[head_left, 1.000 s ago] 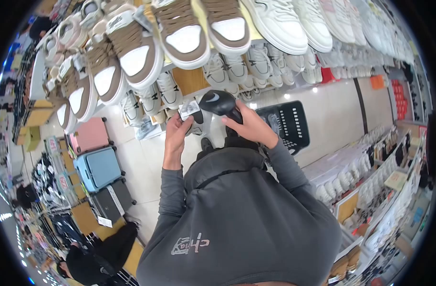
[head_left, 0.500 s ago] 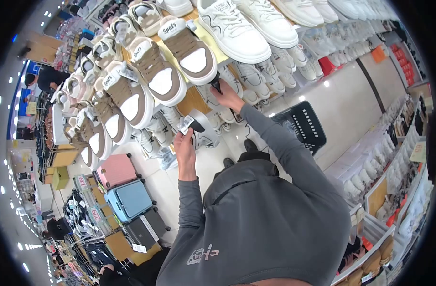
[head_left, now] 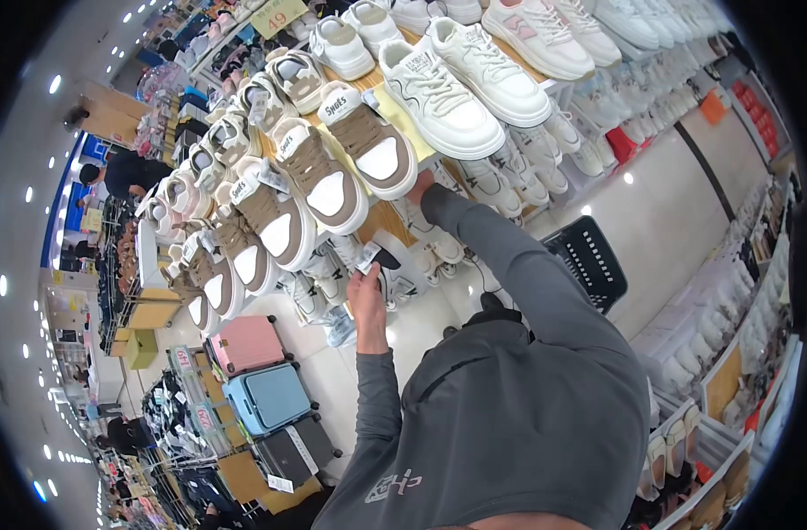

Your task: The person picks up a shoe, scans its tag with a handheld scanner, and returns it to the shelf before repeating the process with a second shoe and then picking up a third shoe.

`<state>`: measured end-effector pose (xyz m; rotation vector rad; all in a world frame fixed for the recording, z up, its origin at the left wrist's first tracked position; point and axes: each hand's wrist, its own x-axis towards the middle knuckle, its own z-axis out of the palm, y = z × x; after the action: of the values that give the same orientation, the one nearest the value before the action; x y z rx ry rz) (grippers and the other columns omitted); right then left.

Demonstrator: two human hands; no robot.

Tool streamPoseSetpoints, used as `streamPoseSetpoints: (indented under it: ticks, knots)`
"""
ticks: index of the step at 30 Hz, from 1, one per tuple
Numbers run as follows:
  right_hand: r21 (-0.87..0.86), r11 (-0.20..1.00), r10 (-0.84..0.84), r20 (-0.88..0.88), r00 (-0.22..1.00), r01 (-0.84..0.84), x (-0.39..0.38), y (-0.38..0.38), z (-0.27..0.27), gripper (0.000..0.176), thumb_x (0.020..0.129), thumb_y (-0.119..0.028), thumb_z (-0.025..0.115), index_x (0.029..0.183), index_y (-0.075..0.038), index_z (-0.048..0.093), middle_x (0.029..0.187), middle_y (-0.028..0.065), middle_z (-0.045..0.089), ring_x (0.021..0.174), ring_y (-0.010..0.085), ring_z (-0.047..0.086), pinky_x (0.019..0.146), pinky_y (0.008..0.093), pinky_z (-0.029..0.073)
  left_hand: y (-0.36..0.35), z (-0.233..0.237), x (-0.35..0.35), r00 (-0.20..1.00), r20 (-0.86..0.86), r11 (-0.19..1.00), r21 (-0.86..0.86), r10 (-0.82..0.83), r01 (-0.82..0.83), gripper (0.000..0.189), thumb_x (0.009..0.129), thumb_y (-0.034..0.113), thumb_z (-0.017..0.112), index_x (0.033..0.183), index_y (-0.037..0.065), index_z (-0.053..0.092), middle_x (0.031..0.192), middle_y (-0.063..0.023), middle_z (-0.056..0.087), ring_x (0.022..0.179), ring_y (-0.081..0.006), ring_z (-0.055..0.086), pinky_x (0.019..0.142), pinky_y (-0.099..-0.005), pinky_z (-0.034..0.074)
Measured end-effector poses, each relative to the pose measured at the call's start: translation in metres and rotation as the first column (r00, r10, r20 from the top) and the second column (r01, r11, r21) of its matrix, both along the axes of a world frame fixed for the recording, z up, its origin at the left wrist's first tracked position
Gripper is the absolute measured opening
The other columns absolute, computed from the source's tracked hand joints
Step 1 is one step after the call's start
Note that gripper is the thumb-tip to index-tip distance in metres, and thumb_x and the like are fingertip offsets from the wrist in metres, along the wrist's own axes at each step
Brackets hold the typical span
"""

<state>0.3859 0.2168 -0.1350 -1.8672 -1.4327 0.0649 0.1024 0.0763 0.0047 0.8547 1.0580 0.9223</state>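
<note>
My left hand point(head_left: 366, 309) is closed on a white sneaker point(head_left: 401, 284) with dark parts, its fingers also touching a small white tag point(head_left: 367, 255) at the shoe's edge. Ahead, my right hand point(head_left: 420, 187) reaches in beneath the toe of a brown-and-white sneaker point(head_left: 381, 155) on the display. That toe hides its fingers and whatever they hold. Around both hands, more white sneakers point(head_left: 492, 187) line the lower shelf.
Brown-and-white sneakers point(head_left: 320, 185) and white sneakers point(head_left: 448, 110) fill the top shelf. A black basket point(head_left: 589, 261) stands on the floor at right. Pink point(head_left: 247, 343) and blue suitcases point(head_left: 260, 399) stand at left. A person in dark clothing point(head_left: 131, 175) is further back.
My right hand has moved further in under the display sneaker; the black-handled thing it held is now out of sight. My left hand still holds the white sneaker. The view has shifted.
</note>
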Motion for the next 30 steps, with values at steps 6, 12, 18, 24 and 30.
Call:
streamPoseSetpoints:
  ticks: [6, 12, 18, 24, 30]
  knots:
    - [-0.044, 0.998, -0.05, -0.074, 0.996, 0.047, 0.0, -0.011, 0.045, 0.062, 0.098, -0.043, 0.061, 0.148, -0.009, 0.047, 0.152, 0.0147, 0.051, 0.14, 0.0313, 0.047, 0.112, 0.0404, 0.041, -0.001, -0.003, -0.003, 1.0, -0.001, 1.0, 0.011, -0.025, 0.025, 0.02, 0.095, 0.005, 0.07, 0.113, -0.001, 0.062, 0.104, -0.0044, 0.071, 0.088, -0.0107, 0.066, 0.079, -0.0257, 0.049]
    - [-0.032, 0.995, -0.087, 0.07, 0.994, 0.089, -0.01, -0.031, 0.048, 0.031, 0.094, -0.021, 0.057, 0.119, -0.006, 0.067, 0.114, 0.0161, 0.069, 0.106, 0.0373, 0.065, 0.08, 0.0515, 0.053, -0.002, -0.002, -0.003, 1.0, 0.001, 1.0, -0.001, -0.008, 0.008, 0.022, 0.096, 0.006, 0.07, 0.114, -0.001, 0.062, 0.106, -0.0051, 0.071, 0.091, -0.0122, 0.066, 0.081, -0.0262, 0.05]
    - [-0.098, 0.97, -0.178, 0.34, 0.923, 0.223, -0.02, -0.05, 0.044, 0.032, 0.092, -0.025, 0.061, 0.114, -0.003, 0.067, 0.112, 0.0249, 0.064, 0.101, 0.0381, 0.062, 0.078, 0.0502, 0.052, 0.004, -0.004, -0.003, 0.999, 0.041, 1.0, 0.008, -0.015, 0.014, 0.023, 0.095, 0.008, 0.071, 0.115, -0.001, 0.062, 0.108, -0.0056, 0.07, 0.094, -0.0124, 0.066, 0.084, -0.0262, 0.049]
    - [0.247, 0.958, 0.155, -0.018, 0.988, -0.146, -0.048, -0.097, 0.1, 0.048, 0.1, -0.043, 0.059, 0.119, 0.001, 0.065, 0.121, 0.0237, 0.063, 0.106, 0.0375, 0.064, 0.091, 0.0484, 0.051, 0.005, -0.003, -0.001, 0.997, 0.081, 1.0, 0.005, 0.017, -0.018, 0.021, 0.097, 0.002, 0.067, 0.115, -0.005, 0.061, 0.108, -0.0079, 0.07, 0.094, -0.0141, 0.067, 0.084, -0.0267, 0.05]
    - [0.083, 0.85, 0.379, -0.782, 0.495, -0.52, -0.09, -0.145, 0.104, 0.058, 0.106, -0.044, 0.054, 0.14, 0.003, 0.055, 0.128, 0.0202, 0.066, 0.121, 0.0277, 0.061, 0.104, 0.0378, 0.045, 0.001, 0.007, 0.0, 0.991, 0.133, 1.0, -0.006, -0.027, 0.028, 0.026, 0.097, 0.003, 0.068, 0.12, -0.006, 0.06, 0.116, -0.0105, 0.07, 0.101, -0.0165, 0.068, 0.09, -0.0279, 0.051]
